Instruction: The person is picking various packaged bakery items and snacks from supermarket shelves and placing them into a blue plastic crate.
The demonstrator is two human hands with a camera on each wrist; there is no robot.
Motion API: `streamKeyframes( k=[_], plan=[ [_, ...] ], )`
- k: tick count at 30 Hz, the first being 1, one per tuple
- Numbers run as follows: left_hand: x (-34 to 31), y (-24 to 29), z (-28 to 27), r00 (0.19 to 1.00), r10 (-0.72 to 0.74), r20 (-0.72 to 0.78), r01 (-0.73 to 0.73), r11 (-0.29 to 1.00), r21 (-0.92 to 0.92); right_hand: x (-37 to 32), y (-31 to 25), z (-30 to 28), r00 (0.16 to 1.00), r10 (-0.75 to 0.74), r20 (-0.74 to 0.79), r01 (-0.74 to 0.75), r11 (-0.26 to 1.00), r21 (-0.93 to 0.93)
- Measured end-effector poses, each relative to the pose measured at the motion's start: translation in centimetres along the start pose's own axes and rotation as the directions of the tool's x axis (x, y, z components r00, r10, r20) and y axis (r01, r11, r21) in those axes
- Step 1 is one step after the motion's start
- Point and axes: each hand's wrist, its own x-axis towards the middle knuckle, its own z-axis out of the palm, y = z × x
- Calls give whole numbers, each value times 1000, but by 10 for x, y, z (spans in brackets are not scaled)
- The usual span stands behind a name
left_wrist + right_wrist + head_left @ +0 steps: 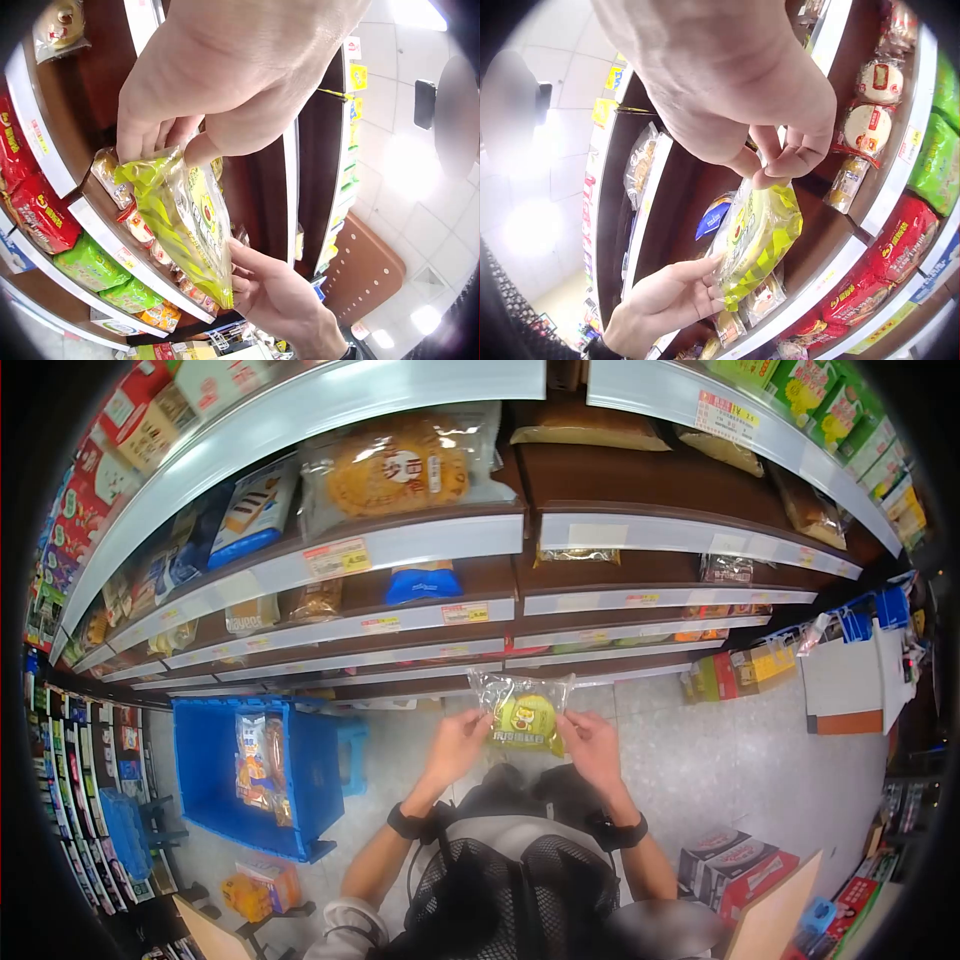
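Observation:
Both hands hold up a green and clear plastic packet of packaged bread (524, 720) with a cartoon figure on its front, in front of the shelves. My left hand (457, 745) pinches its left edge between thumb and fingers. On the opposite edge, the right hand (594, 746) pinches the wrapper the same way. Seen from the left wrist, the packet (191, 225) hangs between the left hand (225, 82) and the right hand (281, 300). The right wrist view shows the packet's striped green side (769, 255) below the right hand (742, 97).
Shelves (640, 490) with packaged breads and price tags rise ahead. A blue crate (205, 760) holding several packets stands at the left, beside a blue stool (352, 755). An orange packet (248, 895) lies low at the left. Printed cartons (735, 870) sit on the floor at the right.

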Motion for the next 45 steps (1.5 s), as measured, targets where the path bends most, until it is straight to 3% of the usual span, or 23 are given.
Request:
streamKeyframes(
  k=[10,11,13,18,23,26,31,36,39,42,43,45],
  plan=[
    [-63,-33,-26,997,30,71,-31,999,10,-85,-9,34,997,45,-63,-45,999,8],
    [-71,-35,-29,997,35,67,-36,999,14,-91,0,38,997,25,-74,-30,998,-55],
    [-97,-45,-35,996,82,33,-81,997,-8,-114,3,53,996,10,-83,-19,993,-116],
    [-190,-79,-81,998,-42,46,38,996,81,-197,-6,108,995,2,-95,-10,997,-75],
    [-255,-108,-122,999,-45,-8,46,998,34,-252,-7,160,999,22,-29,-26,992,-121],
    [-294,-118,-163,999,-42,-20,45,979,200,-289,-21,202,1000,30,-3,-30,995,-90],
    [-326,-142,-225,997,-70,-26,74,966,249,-325,-38,264,1000,10,26,-7,994,-109],
    [-329,-165,-303,997,-82,1,79,969,235,-329,-63,338,998,-38,56,48,981,-186],
    [-335,-178,-363,1000,8,29,-15,959,283,-327,-86,391,994,-39,97,61,970,-236],
    [-334,-223,-423,999,40,-1,-39,976,214,-323,-105,452,991,-42,130,72,970,-234],
    [-336,-205,-449,999,-25,42,11,950,312,-322,-103,472,985,-43,170,87,961,-263],
    [-333,-224,-481,997,-61,38,47,951,305,-319,-100,510,976,-17,216,74,963,-258]
  ],
)
